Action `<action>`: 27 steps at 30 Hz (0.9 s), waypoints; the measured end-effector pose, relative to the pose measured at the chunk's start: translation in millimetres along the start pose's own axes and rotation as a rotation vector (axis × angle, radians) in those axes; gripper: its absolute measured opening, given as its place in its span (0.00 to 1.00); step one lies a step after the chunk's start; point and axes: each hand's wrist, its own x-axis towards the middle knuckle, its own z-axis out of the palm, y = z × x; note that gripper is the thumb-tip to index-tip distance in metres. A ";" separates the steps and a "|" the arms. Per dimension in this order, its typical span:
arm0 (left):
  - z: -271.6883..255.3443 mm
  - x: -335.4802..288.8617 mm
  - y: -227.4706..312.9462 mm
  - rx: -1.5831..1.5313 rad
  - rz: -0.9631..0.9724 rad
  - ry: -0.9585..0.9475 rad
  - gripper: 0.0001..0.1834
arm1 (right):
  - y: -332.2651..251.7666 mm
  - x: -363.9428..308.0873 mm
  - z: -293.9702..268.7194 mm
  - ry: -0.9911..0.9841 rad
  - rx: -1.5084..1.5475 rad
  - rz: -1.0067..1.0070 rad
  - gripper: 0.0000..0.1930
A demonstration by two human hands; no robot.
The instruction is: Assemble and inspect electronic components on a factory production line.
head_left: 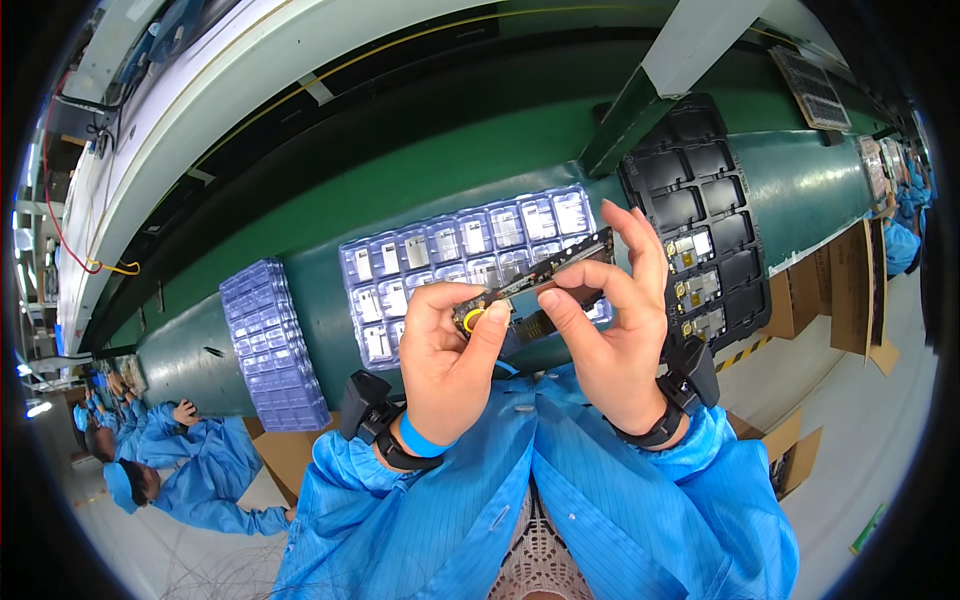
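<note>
Long green worktop (810, 180) runs across, white ledge (290, 60) beyond it, white-and-green post (695, 55) at its far edge. Pale floor (850, 420) on the worktop's near side, black-yellow tape (746, 351) there; bright lamps (38, 409) past its left end.

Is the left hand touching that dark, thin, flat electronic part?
Touching: the head view shows the left hand pinching the electronic part's left end.

A slim, dark electronic assembly (541, 275) bearing a yellow ring (473, 319) near its left end is slanting over the clear tray (347, 277), the left hand (446, 350) and right hand (622, 340) pinching it.
</note>
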 end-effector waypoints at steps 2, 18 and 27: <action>1.8 -0.1 1.7 -0.018 -0.029 0.030 0.12 | -0.2 0.6 0.8 0.001 -0.017 -0.008 0.07; 5.6 2.3 1.6 -0.008 -0.041 0.021 0.11 | 2.7 -0.1 3.5 0.021 0.028 0.058 0.08; 3.2 1.1 -0.1 0.007 -0.049 0.008 0.11 | 4.0 -1.3 5.3 0.060 0.165 0.135 0.13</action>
